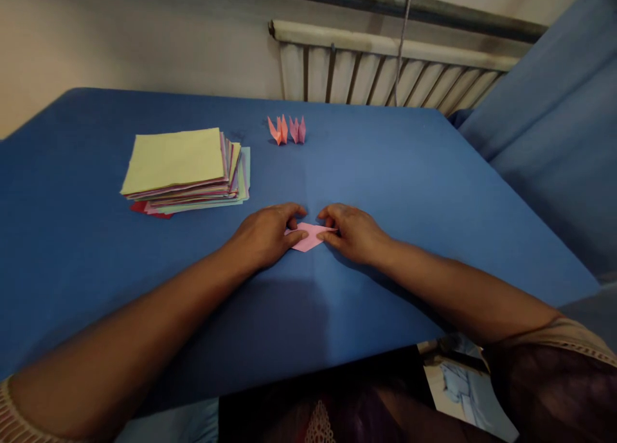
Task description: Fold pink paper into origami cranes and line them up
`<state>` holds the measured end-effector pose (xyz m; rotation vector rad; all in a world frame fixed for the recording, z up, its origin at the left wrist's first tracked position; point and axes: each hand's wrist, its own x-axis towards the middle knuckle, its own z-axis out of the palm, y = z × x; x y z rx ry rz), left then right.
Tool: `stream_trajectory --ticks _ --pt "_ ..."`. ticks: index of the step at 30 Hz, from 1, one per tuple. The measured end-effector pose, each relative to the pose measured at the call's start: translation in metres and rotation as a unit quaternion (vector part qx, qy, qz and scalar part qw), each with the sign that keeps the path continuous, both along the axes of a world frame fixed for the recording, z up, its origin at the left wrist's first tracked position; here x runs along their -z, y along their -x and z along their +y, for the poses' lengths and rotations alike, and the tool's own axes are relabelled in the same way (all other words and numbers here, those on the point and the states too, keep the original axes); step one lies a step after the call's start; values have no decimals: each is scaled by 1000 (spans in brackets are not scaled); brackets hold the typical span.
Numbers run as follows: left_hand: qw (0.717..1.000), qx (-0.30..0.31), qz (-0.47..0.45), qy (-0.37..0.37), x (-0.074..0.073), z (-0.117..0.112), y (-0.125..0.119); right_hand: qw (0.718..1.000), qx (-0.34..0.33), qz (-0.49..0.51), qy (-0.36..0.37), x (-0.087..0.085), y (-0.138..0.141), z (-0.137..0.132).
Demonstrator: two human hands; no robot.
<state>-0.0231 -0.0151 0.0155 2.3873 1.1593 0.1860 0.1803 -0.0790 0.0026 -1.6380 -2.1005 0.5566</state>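
A small folded pink paper (307, 237) lies on the blue table (385, 186) in front of me. My left hand (266, 233) rests on its left side, fingers curled and pinching its edge. My right hand (353, 233) pinches its right tip between thumb and fingers. Both hands press the paper down against the table.
A stack of coloured square papers (183, 170) with a yellow sheet on top sits at the left. Two small folded paper figures, one orange (278, 130) and one pink (297, 129), stand at the back. A radiator (385, 70) lines the wall behind; a blue surface (554, 121) rises at the right.
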Motion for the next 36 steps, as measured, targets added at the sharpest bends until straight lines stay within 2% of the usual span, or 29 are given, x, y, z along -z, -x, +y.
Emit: stream_trajectory --ticks 4,9,11,14,17,19,22,25,32,36 --pt "998 35 26 -37 -1 -1 0 1000 -16 2 13 -2 2 3" --pt "994 74 -23 -81 2 -1 0 999 -26 38 -12 6 1 5" --pt "995 59 -46 -59 2 -3 1 997 -42 67 -19 9 1 5" --pt "994 -1 -105 9 -2 -8 1 992 -56 109 -30 10 0 4" --pt "983 -13 -164 83 -7 -12 1 984 -74 113 -115 8 -2 2" --pt "976 -13 -196 94 -9 -15 1 972 -83 141 -171 7 -3 1" --pt "966 -35 -257 11 -11 -20 2 948 -47 250 -193 6 -2 -1" --pt "959 -30 -275 -66 -12 -25 5 929 -18 336 -158 5 -2 -3" --pt "950 -42 -292 -103 -14 -30 6 914 -42 391 -99 1 -2 -4" --pt "946 -47 -286 -147 -14 -30 8 888 27 450 -91 0 2 -10"
